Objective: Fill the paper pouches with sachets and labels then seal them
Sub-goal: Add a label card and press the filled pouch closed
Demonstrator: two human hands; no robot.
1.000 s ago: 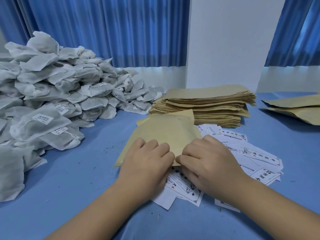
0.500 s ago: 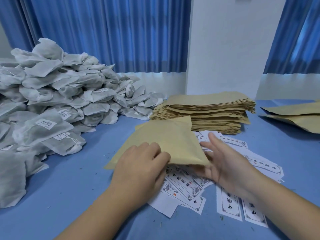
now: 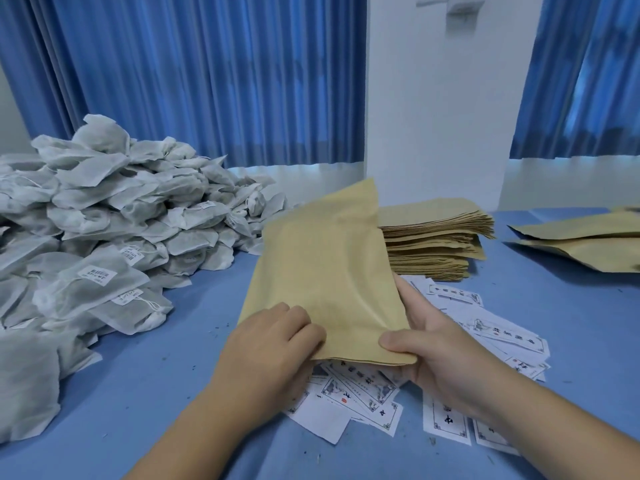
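A brown paper pouch [image 3: 322, 271] is tilted up off the table, its far end raised. My left hand [image 3: 273, 344] holds its near left corner with curled fingers. My right hand [image 3: 429, 344] pinches the near right corner, thumb on top and fingers underneath. White printed labels [image 3: 363, 396] lie scattered on the blue table under and to the right of my hands. A big heap of grey-white sachets [image 3: 114, 216] fills the left side. A stack of flat empty pouches [image 3: 433, 240] sits behind the held pouch.
More brown pouches [image 3: 581, 240] lie at the right edge of the blue table [image 3: 138, 393]. Blue curtains [image 3: 207, 81] and a white wall column [image 3: 440, 116] stand behind the table.
The pouch lay flat under both hands; my right hand slid under its right edge, and now both hands have lifted it, tilting its far end upward.
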